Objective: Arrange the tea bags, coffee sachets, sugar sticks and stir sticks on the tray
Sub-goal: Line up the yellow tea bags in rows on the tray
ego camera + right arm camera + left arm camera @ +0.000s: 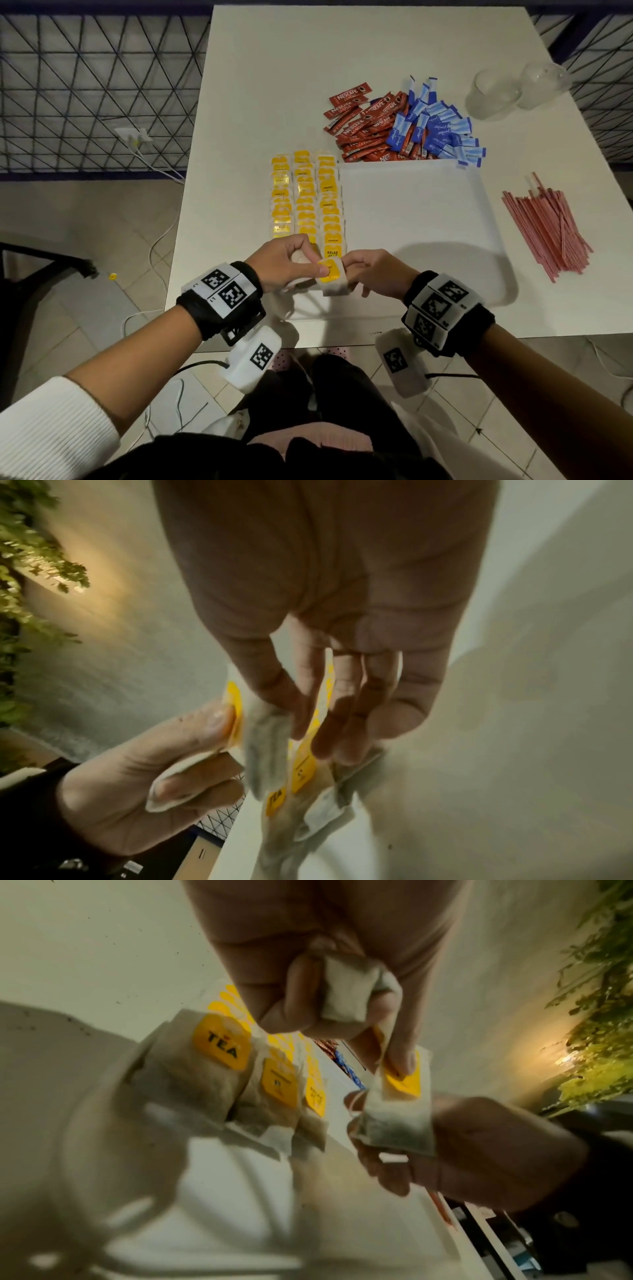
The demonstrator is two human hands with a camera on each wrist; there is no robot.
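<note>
Three columns of yellow-tagged tea bags (303,195) lie on the left part of the white tray (411,222). Over the tray's near left corner both hands hold one tea bag (331,277). My left hand (308,267) presses its thumb on the yellow tag and keeps a second tea bag (349,993) folded in its curled fingers. My right hand (352,267) pinches the shared tea bag (267,750) by its right edge. Red coffee sachets (366,126) and blue sugar sticks (442,126) are heaped behind the tray. Pink stir sticks (548,226) lie to its right.
Two clear plastic cups (489,96) stand at the table's far right. The table's left edge runs close to the tea bag columns. A dark wire fence (102,85) and tiled floor with cables are on the left.
</note>
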